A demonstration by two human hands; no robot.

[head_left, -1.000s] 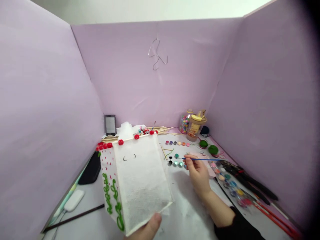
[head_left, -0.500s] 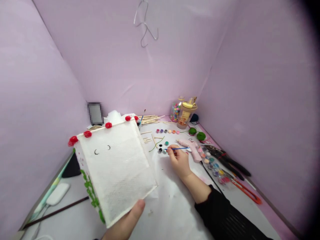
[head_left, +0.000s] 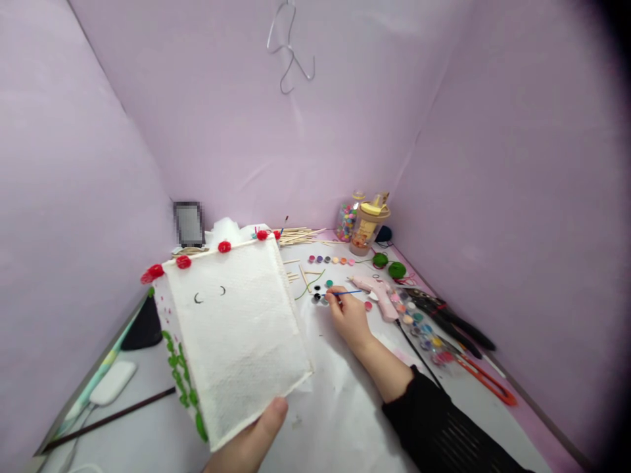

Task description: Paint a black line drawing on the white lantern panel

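My left hand (head_left: 256,437) grips the lower edge of a white fabric-covered box (head_left: 246,348), its thumb on the front face. Two small black curved strokes mark that face. Red yarn balls (head_left: 225,247) line its top edge, and green yarn leaves (head_left: 180,371) run down its left side. In my right hand (head_left: 348,318) a thin blue paintbrush (head_left: 349,292) is pinched, its tip close to a small pot of black paint (head_left: 316,297) on the table. Whether the tip touches the paint I cannot tell. A teal paint pot (head_left: 329,283) stands just behind.
A pink glue gun (head_left: 377,292), paint pots (head_left: 418,316), pliers (head_left: 448,318) and an orange-handled cutter (head_left: 488,381) lie to the right. Wooden sticks (head_left: 300,235), a bead jar (head_left: 346,220) and a lidded cup (head_left: 365,230) are at the back. A white device (head_left: 113,383) lies left.
The box has shifted slightly right and turned a little. My right hand has moved slightly left, bringing the brush tip nearer the black paint pot.
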